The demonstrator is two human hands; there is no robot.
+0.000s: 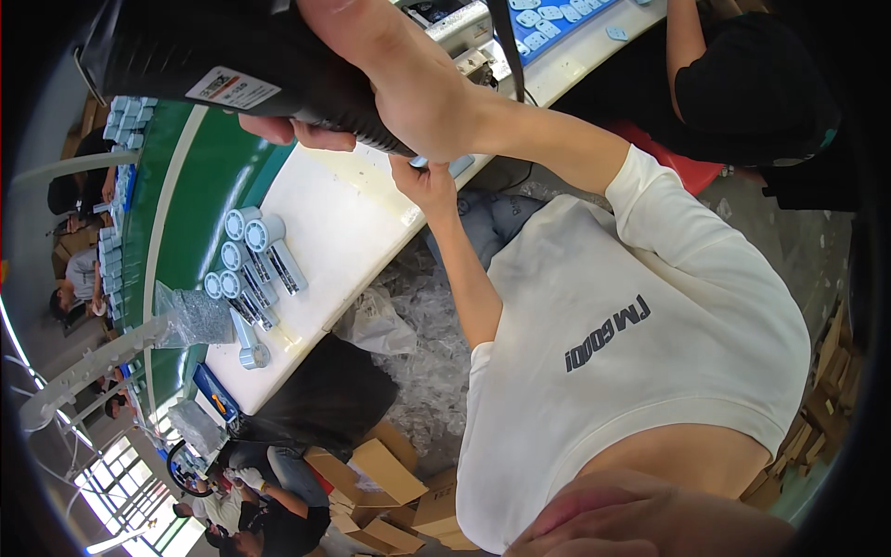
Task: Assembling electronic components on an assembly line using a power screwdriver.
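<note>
At the top of the frame, the right hand is raised high, arm bent at the elbow, its fingers wrapped tight around a large black ribbed tool that spans the upper left. Just below it, the left hand reaches up from centre frame and pinches a small pale blue part at the white table edge. Grey-blue handheld fans lie grouped at left centre.
</note>
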